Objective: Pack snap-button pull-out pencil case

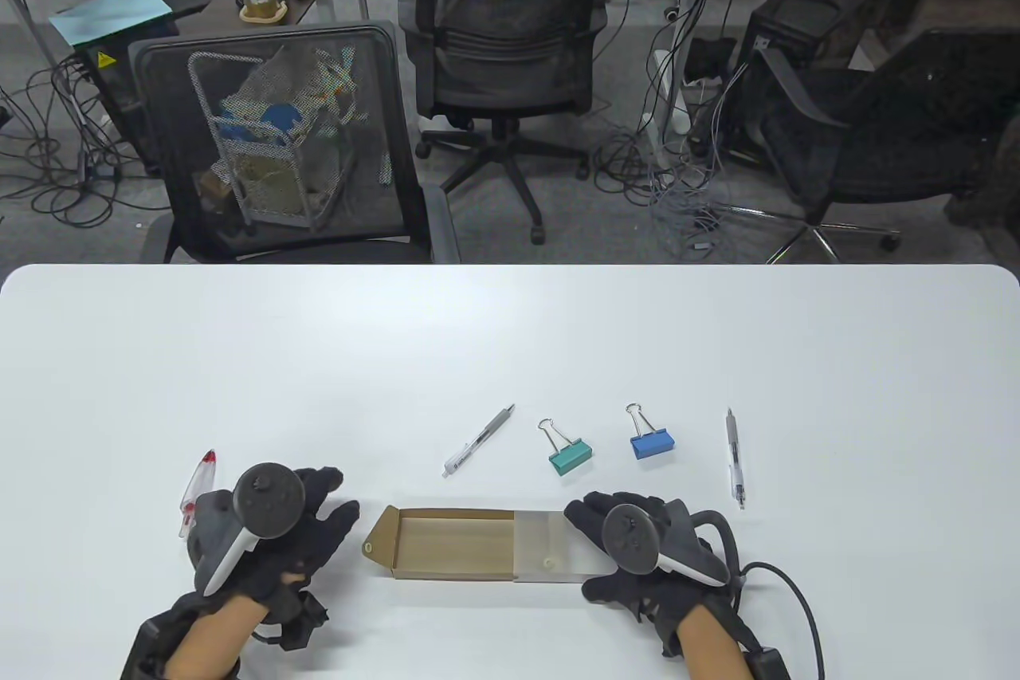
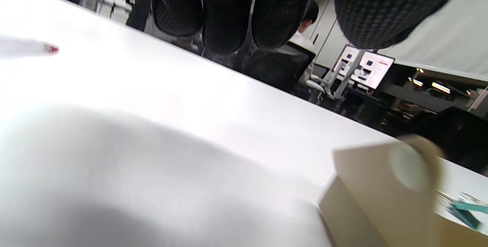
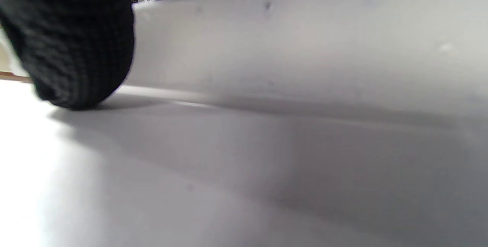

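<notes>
The right hand (image 1: 649,552) grasps the translucent sleeve (image 1: 554,544) of the pencil case at its right end, fingers over the far edge and thumb (image 3: 72,48) at the near side, where the right wrist view shows a gloved tip pressed against the sleeve's frosted wall with the table (image 3: 114,186) just beneath. Out of the sleeve, away from that grip toward the left hand, sticks the brown cardboard drawer (image 1: 450,544), pulled out and lying open, its rounded snap tab (image 1: 381,540) at the end farthest from the right hand. The left hand (image 1: 271,532) sits just beyond that tab, not touching it, fingers spread loose and holding nothing; the left wrist view shows its fingertips (image 2: 228,14) hanging over bare tabletop with the tab (image 2: 404,170) blurred close by. On the outer side of the left hand lies a clear pen with a red cap (image 1: 197,490). Just beyond the right hand's fingers rest a teal binder clip (image 1: 567,455) and a blue binder clip (image 1: 652,441), with a grey pen (image 1: 479,441) lying aslant beyond the drawer and a clear pen (image 1: 734,457) off to the right hand's outer side.
</notes>
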The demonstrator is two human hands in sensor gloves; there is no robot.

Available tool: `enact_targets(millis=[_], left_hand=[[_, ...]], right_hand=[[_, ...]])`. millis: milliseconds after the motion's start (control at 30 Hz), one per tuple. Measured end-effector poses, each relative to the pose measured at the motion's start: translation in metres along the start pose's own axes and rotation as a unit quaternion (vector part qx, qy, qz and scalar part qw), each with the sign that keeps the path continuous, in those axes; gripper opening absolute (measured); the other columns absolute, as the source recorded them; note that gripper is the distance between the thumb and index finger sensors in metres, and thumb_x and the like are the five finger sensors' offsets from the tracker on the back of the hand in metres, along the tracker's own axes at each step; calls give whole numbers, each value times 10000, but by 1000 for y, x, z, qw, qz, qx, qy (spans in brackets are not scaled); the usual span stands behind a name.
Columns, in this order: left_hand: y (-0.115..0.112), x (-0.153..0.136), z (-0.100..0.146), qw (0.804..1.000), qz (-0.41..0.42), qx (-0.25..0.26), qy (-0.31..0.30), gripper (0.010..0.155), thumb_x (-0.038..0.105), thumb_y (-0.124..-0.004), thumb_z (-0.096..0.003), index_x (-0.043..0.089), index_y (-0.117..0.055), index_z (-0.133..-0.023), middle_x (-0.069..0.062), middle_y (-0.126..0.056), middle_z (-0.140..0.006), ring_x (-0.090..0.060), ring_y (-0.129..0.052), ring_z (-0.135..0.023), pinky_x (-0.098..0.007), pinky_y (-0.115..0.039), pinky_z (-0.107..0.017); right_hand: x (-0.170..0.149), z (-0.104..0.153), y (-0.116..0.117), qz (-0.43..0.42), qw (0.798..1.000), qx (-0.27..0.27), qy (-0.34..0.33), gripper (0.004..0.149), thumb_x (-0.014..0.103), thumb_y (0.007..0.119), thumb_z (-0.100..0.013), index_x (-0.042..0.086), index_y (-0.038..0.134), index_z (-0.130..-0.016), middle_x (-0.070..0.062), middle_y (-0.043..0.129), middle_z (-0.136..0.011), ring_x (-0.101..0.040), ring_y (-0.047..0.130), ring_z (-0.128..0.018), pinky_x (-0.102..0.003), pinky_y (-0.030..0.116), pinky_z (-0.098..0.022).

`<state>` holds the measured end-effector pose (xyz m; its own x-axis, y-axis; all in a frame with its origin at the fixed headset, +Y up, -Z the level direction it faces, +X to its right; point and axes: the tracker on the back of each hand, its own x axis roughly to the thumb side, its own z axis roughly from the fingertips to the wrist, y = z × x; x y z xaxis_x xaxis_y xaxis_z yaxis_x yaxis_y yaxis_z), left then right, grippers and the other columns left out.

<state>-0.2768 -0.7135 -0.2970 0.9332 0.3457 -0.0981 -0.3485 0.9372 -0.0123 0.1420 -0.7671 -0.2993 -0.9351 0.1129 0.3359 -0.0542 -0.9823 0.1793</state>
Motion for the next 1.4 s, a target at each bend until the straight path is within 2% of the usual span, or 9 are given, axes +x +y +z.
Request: enact_targets(millis=[133, 233, 333, 633, 833, 1000, 1133, 1267, 1400], left_hand=[[-5, 3, -5, 997, -66, 33, -17, 814, 625, -830, -357, 441, -526, -1090, 83, -505, -1212, -321, -489, -1180, -634, -314, -852], [-15, 2, -6, 991, -119, 57, -19, 882, 666, -792, -346, 513, -371, -1106, 110, -285, -1249, -302, -258, -1219, -631, -207, -860], [-18, -2, -4, 988, -137, 61, -24, 915, 696, -765, -334, 554, -278, -1096, 136, -181, -1244, -289, -149, -1215, -628, -159, -857], [-18, -8, 3, 989, -130, 72, -26, 920, 699, -768, -329, 542, -290, -1099, 128, -198, -1245, -287, -151, -1216, -631, -152, -856], [-18, -8, 5, 988, -138, 68, -24, 923, 703, -764, -328, 539, -289, -1102, 126, -201, -1246, -288, -149, -1215, -633, -153, -853], [-19, -8, 7, 987, -143, 70, -25, 920, 702, -766, -329, 538, -295, -1102, 124, -208, -1247, -289, -152, -1216, -636, -150, -851], [-19, -9, 7, 987, -146, 67, -20, 923, 702, -766, -327, 538, -293, -1102, 127, -203, -1247, -287, -144, -1215, -635, -142, -851], [-18, -10, 7, 987, -146, 64, -19, 925, 703, -767, -326, 538, -291, -1102, 126, -201, -1247, -286, -140, -1215, -636, -139, -850], [-17, -12, 7, 988, -142, 65, -18, 925, 703, -767, -325, 539, -291, -1101, 127, -202, -1247, -288, -138, -1215, -637, -138, -850]], right_hand=[[0, 0, 0, -1, 1000, 0, -1, 875, 611, 907, -275, 481, 479, -1027, 176, 539, -1153, -216, 617, -1053, -556, 519, -784], [-1, 0, 1, -4, 1000, -2, -4, 877, 610, 907, -276, 476, 478, -1030, 167, 537, -1155, -224, 614, -1054, -563, 512, -782], [-1, 0, 1, -4, 1000, -3, -4, 878, 610, 907, -276, 472, 480, -1030, 164, 539, -1155, -226, 617, -1052, -565, 513, -780], [1, 1, -1, -2, 1000, 3, -6, 891, 628, 903, -273, 451, 483, -1038, 139, 523, -1168, -255, 599, -1063, -577, 500, -782], [7, -2, -21, -19, 999, -23, 13, 899, 664, 875, -282, 428, 481, -1055, 109, 504, -1187, -286, 571, -1079, -599, 492, -779], [21, -19, -41, -3, 994, -67, 82, 868, 678, 829, -321, 397, 485, -1067, 69, 533, -1186, -285, 611, -1061, -574, 536, -769], [35, -42, -56, 42, 979, -95, 176, 867, 679, 824, -316, 393, 493, -1065, 58, 565, -1181, -280, 645, -1054, -559, 567, -771], [41, -67, -64, 14, 965, -62, 253, 867, 691, 826, -309, 419, 497, -1064, 69, 588, -1184, -266, 653, -1065, -552, 558, -794], [44, -91, -67, 57, 957, -28, 284, 854, 699, 824, -307, 405, 537, -1056, 66, 621, -1170, -272, 678, -1048, -540, 576, -785]])
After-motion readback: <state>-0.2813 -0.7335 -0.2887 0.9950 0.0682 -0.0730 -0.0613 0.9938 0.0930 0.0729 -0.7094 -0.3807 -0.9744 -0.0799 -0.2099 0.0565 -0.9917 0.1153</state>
